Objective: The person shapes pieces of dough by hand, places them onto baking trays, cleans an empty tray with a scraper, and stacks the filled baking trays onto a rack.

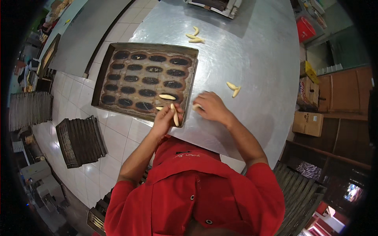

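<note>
My left hand is closed over the near right corner of a dark baking tray, pinching a pale spindle-shaped dough piece. Another dough piece lies in the tray just beyond it. The tip of one more dough tip shows beside the left hand's fingers; whether it is held cannot be made out. To the right of the tray, my right hand is bent over the metal table, its fingers curled on a small pale dough piece that is partly hidden.
Dough pieces lie at the table's far side, with a pair to the right. Blackened oval marks cover the tray. A tray-like object sits at the far edge. Stacked dark trays stand on the tiled floor at left; a cardboard box is at right.
</note>
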A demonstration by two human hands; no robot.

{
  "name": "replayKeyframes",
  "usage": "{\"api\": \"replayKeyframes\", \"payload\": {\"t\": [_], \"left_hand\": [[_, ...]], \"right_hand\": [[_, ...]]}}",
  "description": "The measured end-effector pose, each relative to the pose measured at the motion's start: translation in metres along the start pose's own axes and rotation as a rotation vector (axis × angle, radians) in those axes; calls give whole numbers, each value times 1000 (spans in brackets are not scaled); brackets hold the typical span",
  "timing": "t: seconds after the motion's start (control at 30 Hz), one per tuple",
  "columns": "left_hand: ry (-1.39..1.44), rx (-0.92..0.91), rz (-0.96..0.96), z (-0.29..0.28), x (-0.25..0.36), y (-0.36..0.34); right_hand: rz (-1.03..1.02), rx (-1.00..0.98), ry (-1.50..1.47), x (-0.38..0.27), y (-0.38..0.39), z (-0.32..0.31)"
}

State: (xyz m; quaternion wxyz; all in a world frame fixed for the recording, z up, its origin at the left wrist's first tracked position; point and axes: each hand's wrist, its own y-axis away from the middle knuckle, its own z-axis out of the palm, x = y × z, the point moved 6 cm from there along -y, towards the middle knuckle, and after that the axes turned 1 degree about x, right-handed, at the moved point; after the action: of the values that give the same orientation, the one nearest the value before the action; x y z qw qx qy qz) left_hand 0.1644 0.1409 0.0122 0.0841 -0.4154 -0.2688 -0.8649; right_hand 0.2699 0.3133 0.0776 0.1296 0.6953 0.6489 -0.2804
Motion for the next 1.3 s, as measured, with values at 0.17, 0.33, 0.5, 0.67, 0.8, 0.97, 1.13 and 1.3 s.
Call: {"api": "replayKeyframes", "payload": {"t": [0.17, 0.33, 0.5, 0.67, 0.8, 0.97, 1.13, 1.3], "left_hand": [[180, 182, 163, -41, 61, -38], [-134, 270, 459, -36, 117, -88], [-321, -286, 507, 46, 181, -97], [-518, -402, 700, 68, 220, -122], [-645, -239, 616, 35, 179, -138], [-948, -392, 592, 88, 97, -122], [-1062, -451, 724, 168, 16, -157], [-1395, -308, 990, 199, -28, -194]], "right_hand": [[-42, 625, -314, -57, -80, -36], [-23, 68, 336, 22, -98, 46], [168, 708, -357, -16, -121, -25], [152, 295, 132, 35, -131, 4], [233, 405, 382, 35, -79, -11], [763, 876, 202, 80, 54, -6], [1247, 956, 450, 104, 127, -9], [1136, 815, 182, 128, 132, -12]]}}
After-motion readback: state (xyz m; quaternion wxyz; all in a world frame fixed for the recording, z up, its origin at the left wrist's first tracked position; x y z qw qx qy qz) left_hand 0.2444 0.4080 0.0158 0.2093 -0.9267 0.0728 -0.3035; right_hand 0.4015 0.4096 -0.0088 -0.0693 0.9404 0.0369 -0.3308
